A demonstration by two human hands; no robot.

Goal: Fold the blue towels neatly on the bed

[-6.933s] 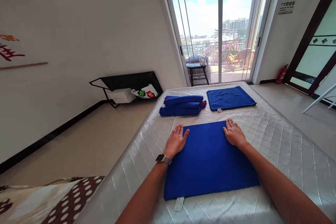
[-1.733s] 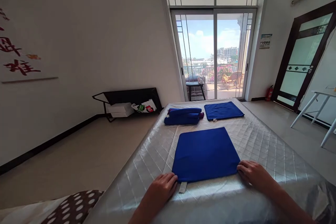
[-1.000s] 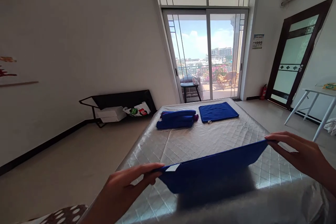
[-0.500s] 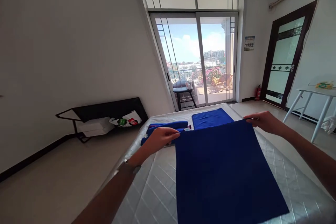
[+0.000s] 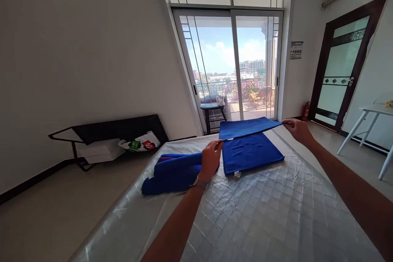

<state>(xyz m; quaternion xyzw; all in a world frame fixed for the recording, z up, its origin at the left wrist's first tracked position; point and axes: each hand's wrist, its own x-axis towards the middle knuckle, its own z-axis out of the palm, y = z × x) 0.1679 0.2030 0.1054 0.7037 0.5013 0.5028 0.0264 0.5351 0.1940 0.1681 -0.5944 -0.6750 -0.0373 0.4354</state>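
Left hand and right hand pinch near corners of the held blue cloth, long side 8-to-2 o'clock, toward 12 o'clock from the flat blue cloth on the mattress, left hand nearer it; contact between cloths unclear.

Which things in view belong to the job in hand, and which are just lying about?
Likely the job:
- held blue cloth, near corners pinched by left hand and right hand
- flat blue cloth and folded bundle, probably
- mattress beneath them

Apparently just around:
- white boxes and printed bag
- black stool
- fire extinguisher
- white table
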